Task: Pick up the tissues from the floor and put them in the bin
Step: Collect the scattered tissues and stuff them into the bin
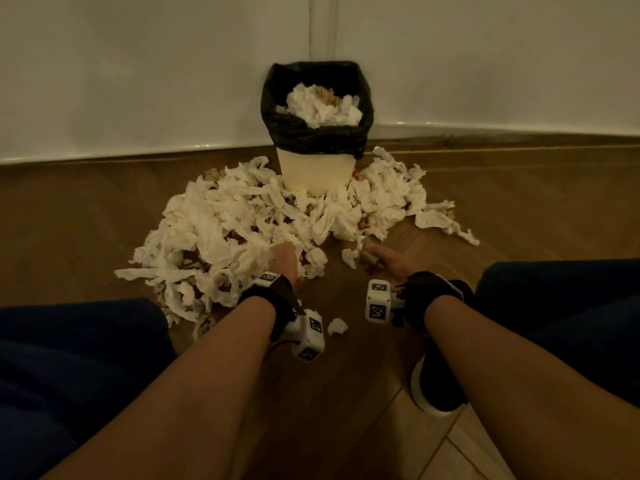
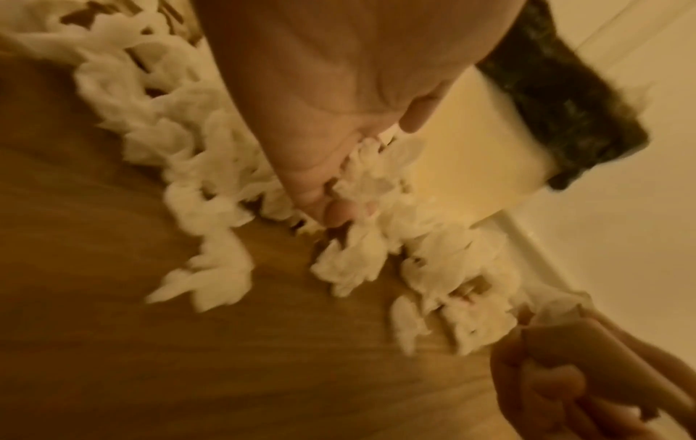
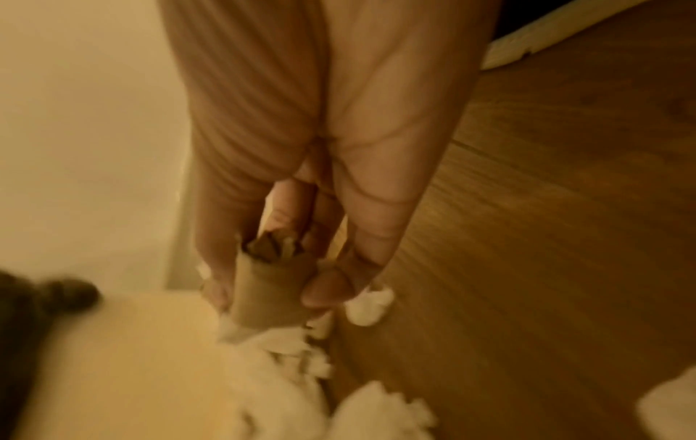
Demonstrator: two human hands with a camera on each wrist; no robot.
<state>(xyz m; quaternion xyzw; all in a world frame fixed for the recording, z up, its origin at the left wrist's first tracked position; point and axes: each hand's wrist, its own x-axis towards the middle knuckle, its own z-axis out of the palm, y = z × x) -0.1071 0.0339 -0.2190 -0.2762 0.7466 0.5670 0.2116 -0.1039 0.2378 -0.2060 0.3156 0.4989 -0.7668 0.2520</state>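
Two hands reach into crumpled tissues heaped on a wooden floor in front of a bin.

The left hand (image 1: 285, 259) curls its fingers into the tissues (image 1: 221, 230) at the near edge of the pile. The right hand (image 1: 389, 263) pinches a brown cardboard tube (image 3: 269, 287) between thumb and fingers, just beside the pile. The bin (image 1: 317, 168), lined with a black bag (image 1: 311, 136), stands in the wall corner, already heaped with tissues.

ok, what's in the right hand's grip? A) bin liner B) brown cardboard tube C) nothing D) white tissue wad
B: in the right wrist view the right hand has thumb and fingers curled round a brown cardboard tube, above the tissues on the floor.
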